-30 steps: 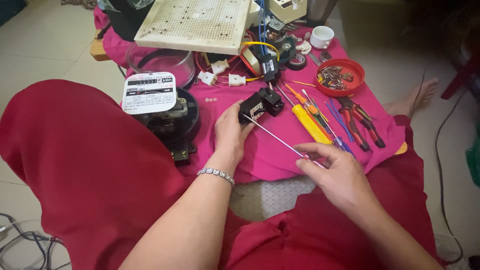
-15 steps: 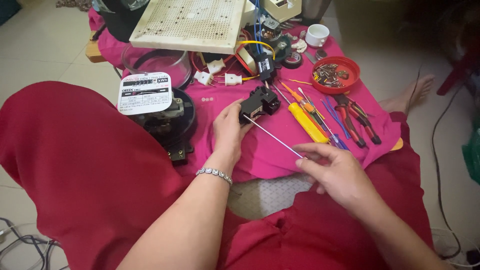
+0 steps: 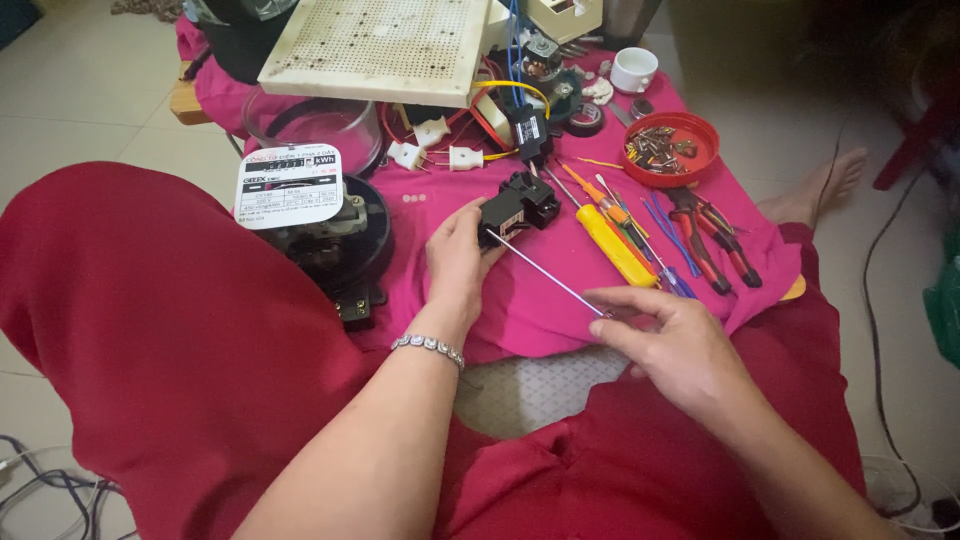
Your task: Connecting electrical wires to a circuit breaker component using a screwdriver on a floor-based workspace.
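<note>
Thin screwdriver bridging two hands, its tip at a small black part

The right hand (image 3: 665,335) is closed in a pinch, thumb and fingertips gripping the near end of a slim metal screwdriver (image 3: 545,272); its bare, shiny shaft runs up and to the left, away from that hand, to the black plastic component (image 3: 518,205) on the pink cloth (image 3: 560,310). The left hand (image 3: 455,260) is nearer the part, fingers curled against its left side, steadying it; a beaded bracelet (image 3: 428,346) circles the wrist. Just right of the part lie a yellow-handled screwdriver (image 3: 612,243) and red-handled pliers (image 3: 712,240), beyond them a round red dish (image 3: 670,147) of small metal bits. Left sits a round black meter (image 3: 330,235) with a white faceplate, and above it a perforated cream board (image 3: 385,45)
</note>
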